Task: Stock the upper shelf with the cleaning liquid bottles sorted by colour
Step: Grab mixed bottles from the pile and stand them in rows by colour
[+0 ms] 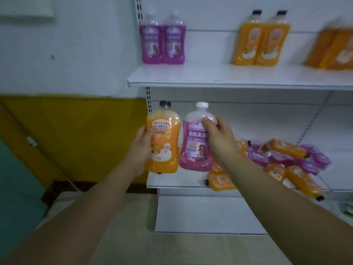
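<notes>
My left hand (142, 148) grips an orange bottle (164, 138) with a black cap, held upright in front of the lower shelf. Beside it, my right hand (219, 136) holds a purple bottle (193, 146) with a white cap, also upright. On the upper shelf (210, 77) two purple bottles (162, 41) stand at the far left. Two orange bottles (263, 41) stand near the middle, and more orange ones (332, 48), blurred, are at the right edge.
A heap of orange and purple bottles (282, 161) lies on the lower shelf (172, 180) to the right of my hands. A yellow and white wall (76, 131) is to the left. A white base panel (200, 215) sits under the shelving.
</notes>
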